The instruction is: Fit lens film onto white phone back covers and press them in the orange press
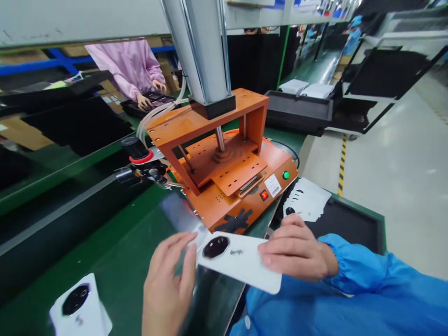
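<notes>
While, in the head view, the right hand (294, 247) grasps the white panel (245, 268) by its plain end, the dark lens window (216, 247) is exposed, presumably to avoid contact. The panel is in front of the orange press (238, 175). The left hand (170, 275) is beside the window end; whether it grips anything cannot be determined. 1 panel stack (89, 315) lies on the worktop (122, 252) at left, presumably for reach.

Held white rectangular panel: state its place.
In the head view, the panel is at lower centre, held by the right hand, its other end near the left hand, before the orange metal press.
</notes>
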Available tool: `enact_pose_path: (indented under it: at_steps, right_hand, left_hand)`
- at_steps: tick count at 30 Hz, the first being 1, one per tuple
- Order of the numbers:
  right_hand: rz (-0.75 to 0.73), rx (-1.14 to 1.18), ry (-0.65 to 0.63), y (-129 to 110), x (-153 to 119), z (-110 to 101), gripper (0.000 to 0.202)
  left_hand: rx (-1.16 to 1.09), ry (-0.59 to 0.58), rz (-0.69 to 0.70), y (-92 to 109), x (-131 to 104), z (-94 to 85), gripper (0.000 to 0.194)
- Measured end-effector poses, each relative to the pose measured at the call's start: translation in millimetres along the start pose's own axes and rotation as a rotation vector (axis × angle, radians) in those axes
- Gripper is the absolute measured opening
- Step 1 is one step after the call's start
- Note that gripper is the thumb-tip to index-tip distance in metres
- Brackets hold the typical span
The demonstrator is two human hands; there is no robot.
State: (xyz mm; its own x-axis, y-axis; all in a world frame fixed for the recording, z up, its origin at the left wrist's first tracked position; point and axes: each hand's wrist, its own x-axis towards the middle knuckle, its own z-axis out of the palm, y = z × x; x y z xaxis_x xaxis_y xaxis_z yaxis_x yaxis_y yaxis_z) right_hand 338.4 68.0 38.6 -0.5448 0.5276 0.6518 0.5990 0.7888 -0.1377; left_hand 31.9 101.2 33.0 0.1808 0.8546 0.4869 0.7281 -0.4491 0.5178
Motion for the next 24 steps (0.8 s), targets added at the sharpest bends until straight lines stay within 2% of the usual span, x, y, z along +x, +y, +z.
enact_pose_path:
  at_steps: [3, 5, 9, 14, 17, 21, 24]
  right_hand:
    - [0.065, -0.115, 0.061, 6.8, -7.6, -30.1, 0.023]
    - [0.058, -0.200, 0.127, 10.9, -9.8, -45.2, 0.022]
    - [0.067, -0.340, 0.152, 20.0, -18.1, -64.3, 0.022]
    - [0.120, -0.452, 0.152, 30.9, -33.6, -70.2, 0.024]
    - [0.103, -0.462, 0.161, 34.8, -35.1, -71.3, 0.024]
    - [0.058, -0.458, 0.199, 35.9, -31.9, -75.2, 0.022]
    - [0.062, -0.499, 0.230, 35.6, -33.5, -76.0, 0.022]
  left_hand:
    - [-0.141, -0.027, 0.094, 9.5, 45.8, 30.9, 0.020]
    - [-0.215, -0.069, 0.125, 13.8, 65.6, 50.6, 0.019]
    - [-0.273, -0.104, 0.078, 14.8, 78.1, 74.4, 0.022]
    - [-0.286, -0.094, 0.004, 13.4, 74.5, 76.9, 0.023]
    - [-0.344, -0.148, -0.123, 17.4, 78.2, 73.6, 0.023]
    - [-0.396, -0.179, -0.283, 25.8, 92.1, 72.5, 0.022]
    - [-0.534, -0.184, -0.372, 33.9, 107.9, 81.8, 0.030]
